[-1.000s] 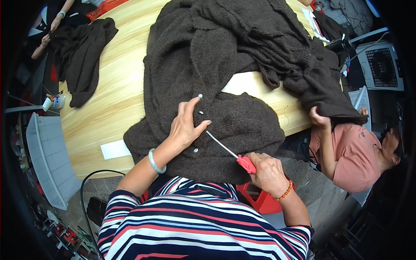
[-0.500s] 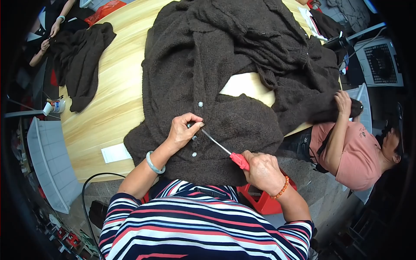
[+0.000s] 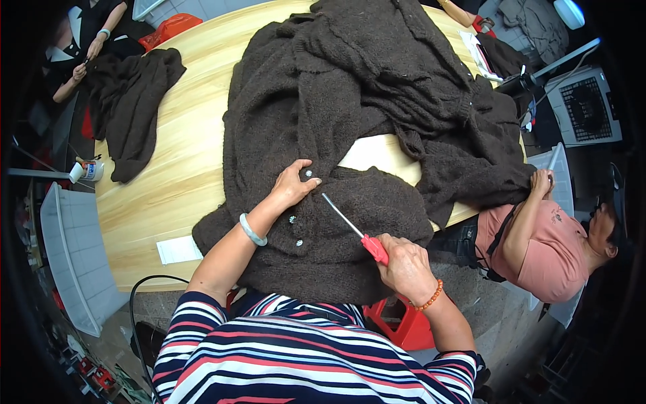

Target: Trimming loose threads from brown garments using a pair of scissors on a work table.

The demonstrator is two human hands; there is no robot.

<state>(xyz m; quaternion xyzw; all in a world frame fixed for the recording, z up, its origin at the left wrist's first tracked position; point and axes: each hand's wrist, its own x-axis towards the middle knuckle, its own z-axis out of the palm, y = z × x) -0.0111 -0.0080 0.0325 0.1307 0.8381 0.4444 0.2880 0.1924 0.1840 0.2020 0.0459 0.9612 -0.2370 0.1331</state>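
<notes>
A dark brown knitted cardigan [image 3: 262,141] lies spread before me, its front band set with pale, flower-like buttons. My left hand [image 3: 293,186] rests on the band, thumb and forefinger parted beside the upper button [image 3: 309,173]. Lower down, two more buttons [image 3: 293,219] show near my left wrist. My right hand [image 3: 408,266] is wrapped round a red-handled tool with a thin metal shaft [image 3: 374,248]. Its shaft slants up and left over the knit, the tip a little short of my left thumb. The exact shape of that tip is too small to tell.
More brown knitwear [image 3: 397,60] is heaped across the wooden table [image 3: 195,101]. At right, a co-worker in pink [image 3: 538,236] grips a sleeve; another person's hands [image 3: 87,57] hold a garment [image 3: 134,114] at far left. A white paper [image 3: 179,249] lies near the front edge. A red stool [image 3: 407,330] stands below.
My left hand has parted its pinch and shifted slightly up toward the upper button. The tool's tip has come away from those fingers. The co-worker's hands at right have moved slightly down.
</notes>
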